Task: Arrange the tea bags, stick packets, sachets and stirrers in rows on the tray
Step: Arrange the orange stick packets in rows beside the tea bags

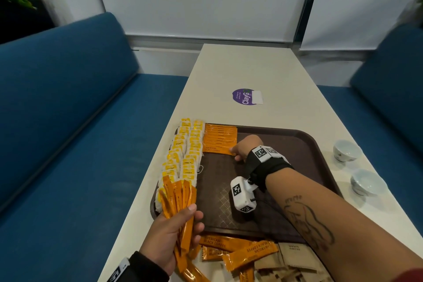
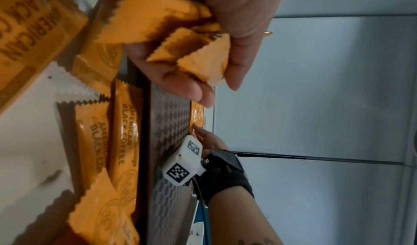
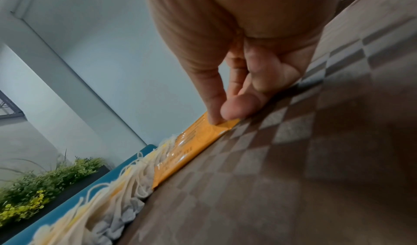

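A brown tray (image 1: 270, 217) lies on the table. Two rows of white and yellow tea bags (image 1: 183, 153) run along its left side. Beside them at the tray's far end lies a row of orange coffee stick packets (image 1: 219, 139). My right hand (image 1: 242, 149) pinches the right end of the nearest packet (image 3: 203, 134) of that row between thumb and fingertip. My left hand (image 1: 169, 236) grips a fanned bunch of orange stick packets (image 1: 180, 204) at the tray's near left corner; their ends (image 2: 180, 40) show in the left wrist view.
More orange stick packets (image 1: 240, 252) and brown sachets (image 1: 295, 261) lie loose on the table in front of the tray. Two small white cups (image 1: 345, 150) stand right of the tray. A purple sticker (image 1: 243, 96) is farther back. Blue benches flank the table.
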A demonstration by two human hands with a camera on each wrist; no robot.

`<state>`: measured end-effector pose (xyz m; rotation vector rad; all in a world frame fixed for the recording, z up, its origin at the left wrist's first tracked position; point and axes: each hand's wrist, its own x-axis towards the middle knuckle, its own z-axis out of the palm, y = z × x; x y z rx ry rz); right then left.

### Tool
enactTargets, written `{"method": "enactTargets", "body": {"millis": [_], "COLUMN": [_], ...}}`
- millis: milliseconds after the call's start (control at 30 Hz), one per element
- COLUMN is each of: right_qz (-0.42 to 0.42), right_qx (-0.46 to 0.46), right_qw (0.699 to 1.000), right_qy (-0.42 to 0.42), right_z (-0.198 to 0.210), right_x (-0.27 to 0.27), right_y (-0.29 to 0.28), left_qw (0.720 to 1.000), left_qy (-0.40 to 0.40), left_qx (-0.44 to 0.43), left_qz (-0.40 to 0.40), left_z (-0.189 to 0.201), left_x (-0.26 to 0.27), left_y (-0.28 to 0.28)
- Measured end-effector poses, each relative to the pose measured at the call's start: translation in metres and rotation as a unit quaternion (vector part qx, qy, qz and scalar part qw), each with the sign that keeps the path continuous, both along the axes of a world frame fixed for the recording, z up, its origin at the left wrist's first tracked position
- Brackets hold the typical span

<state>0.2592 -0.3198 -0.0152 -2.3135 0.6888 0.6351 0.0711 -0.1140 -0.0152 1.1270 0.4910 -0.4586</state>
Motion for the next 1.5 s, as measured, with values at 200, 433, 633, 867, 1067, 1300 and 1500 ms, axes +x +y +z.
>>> {"method": "enactTargets", "body": {"millis": [200, 433, 633, 867, 1067, 1300, 1500], "right_qz": [0.001, 0.151, 0.177, 0.115, 0.079, 0.147, 0.044], "right_qx": [0.047, 0.282, 0.346, 0.374, 0.387, 0.387, 0.447], "right_qw": [0.994, 0.939, 0.917, 0.911, 0.906, 0.909, 0.888], "right_qy": [-0.103, -0.127, -0.090, -0.131, -0.155, -0.056, -0.094], "right_z": [-0.005, 0.052, 0.055, 0.058, 0.057, 0.047, 0.038], "right_x": [-0.010, -0.105, -0.154, -0.163, -0.166, -0.180, -0.169], "right_y": [-0.010, 0.017, 0.031, 0.014, 0.018, 0.037, 0.033], "left_qw": [0.998, 0.995, 0.993, 0.996, 0.992, 0.994, 0.997], "left_qy": [0.025, 0.005, -0.073, -0.071, -0.104, -0.106, -0.070], "left_qx": [-0.062, -0.080, 0.009, 0.018, 0.057, -0.010, -0.022], "left_qz": [-0.019, -0.065, -0.093, -0.054, -0.041, 0.014, 0.031], "left_z": [0.007, 0.010, 0.008, 0.006, 0.004, 0.007, 0.006], "left_x": [0.001, -0.001, -0.004, -0.004, 0.000, 0.004, 0.006], "left_y": [-0.002, -0.006, -0.013, -0.002, -0.003, -0.013, -0.015]}}
